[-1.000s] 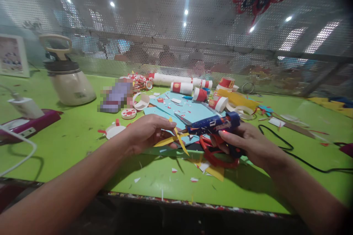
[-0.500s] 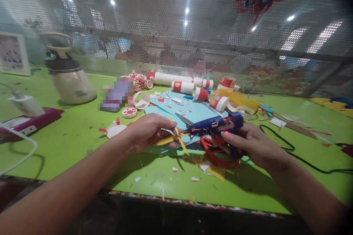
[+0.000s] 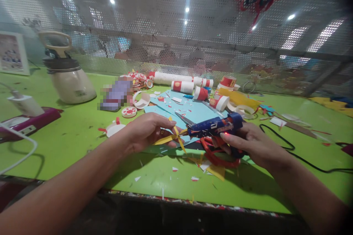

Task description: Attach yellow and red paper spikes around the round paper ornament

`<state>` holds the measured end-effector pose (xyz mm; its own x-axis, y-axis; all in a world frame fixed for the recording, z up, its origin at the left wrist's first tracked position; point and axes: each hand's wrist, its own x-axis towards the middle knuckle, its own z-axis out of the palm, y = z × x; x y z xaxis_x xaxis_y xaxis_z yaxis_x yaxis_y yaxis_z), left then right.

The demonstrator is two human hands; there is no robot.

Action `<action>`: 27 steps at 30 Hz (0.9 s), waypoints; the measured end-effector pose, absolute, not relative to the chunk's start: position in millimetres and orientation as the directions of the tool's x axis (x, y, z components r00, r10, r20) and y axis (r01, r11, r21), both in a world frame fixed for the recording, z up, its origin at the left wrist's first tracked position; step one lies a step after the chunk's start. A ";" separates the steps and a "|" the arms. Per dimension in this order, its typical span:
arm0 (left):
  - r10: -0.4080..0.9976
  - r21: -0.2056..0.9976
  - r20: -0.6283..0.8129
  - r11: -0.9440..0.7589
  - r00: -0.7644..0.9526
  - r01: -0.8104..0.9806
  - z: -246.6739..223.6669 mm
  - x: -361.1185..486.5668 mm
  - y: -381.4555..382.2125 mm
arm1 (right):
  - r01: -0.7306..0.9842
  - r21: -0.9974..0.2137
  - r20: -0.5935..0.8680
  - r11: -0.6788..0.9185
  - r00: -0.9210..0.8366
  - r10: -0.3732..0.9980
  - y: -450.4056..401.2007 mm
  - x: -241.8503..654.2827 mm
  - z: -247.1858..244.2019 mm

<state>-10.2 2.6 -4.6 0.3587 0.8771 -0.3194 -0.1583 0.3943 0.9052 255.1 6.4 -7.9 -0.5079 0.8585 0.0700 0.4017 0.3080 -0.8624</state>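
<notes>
The left grip (image 3: 146, 132) is pinching crossed yellow paper strips (image 3: 165, 140) between thumb and fingertips, so the strips are sitting at its right edge, raised above the green surface (image 3: 237, 187). The right grip (image 3: 256, 143) is wrapping around the handle of a blue glue gun (image 3: 215, 126), whose nozzle is pointing left, right beside the strips; whether it is touching them, I cannot tell. Scissors (image 3: 216, 158) with red handles are lying beneath the gun, just left of the right grip. Beyond both grips, paper cups (image 3: 182, 87) in red and white are lying on their sides near light blue paper (image 3: 176, 108); their insides are not showing clearly. A pale jug (image 3: 73, 86) with a tan handle is standing well left of the left grip and farther back, its contents hidden. Compared with half a second ago, the strips are tilting slightly differently in the left grip, their lower end pointing a little farther left, while the cups and jug are keeping their places.
</notes>
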 end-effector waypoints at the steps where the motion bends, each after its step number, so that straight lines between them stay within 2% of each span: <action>1: 0.879 0.904 -0.323 0.397 0.352 -0.162 -4.0 -10.3 2.5 | 0.406 -0.859 0.071 0.311 -0.506 0.860 6.4 255.2 -8.0; 9: 0.928 0.930 -0.272 0.321 0.254 -0.178 -3.3 -14.8 6.8 | 0.345 -0.896 0.094 0.281 -0.471 0.877 4.0 261.5 -5.9; 12: 0.935 0.935 -0.249 0.300 0.253 -0.188 -2.9 -15.6 6.8 | 0.342 -0.890 0.153 0.301 -0.399 0.904 8.2 267.8 -3.7; 14: 0.933 0.936 -0.249 0.301 0.261 -0.181 -2.2 -15.4 5.6 | 0.399 -0.855 0.214 0.331 -0.311 0.926 14.1 270.8 -3.7; 16: 0.933 0.939 -0.237 0.291 0.272 -0.182 -1.2 -14.9 4.0 | 0.541 -0.758 0.307 0.364 -0.196 0.931 22.0 271.3 -6.0; 20: 0.934 0.944 -0.194 0.260 0.301 -0.201 0.1 -13.0 1.0 | 0.853 -0.417 0.485 0.313 -0.082 0.870 40.1 267.5 -16.4; 23: 0.928 0.948 -0.155 0.236 0.338 -0.212 -0.6 -10.8 -1.3 | 0.915 -0.302 0.456 0.268 -0.109 0.883 51.1 266.8 -24.2; 27: 0.909 0.952 -0.131 0.227 0.395 -0.205 -1.4 -8.9 -4.7 | 0.920 -0.236 0.381 0.312 -0.208 0.901 58.8 272.2 -29.4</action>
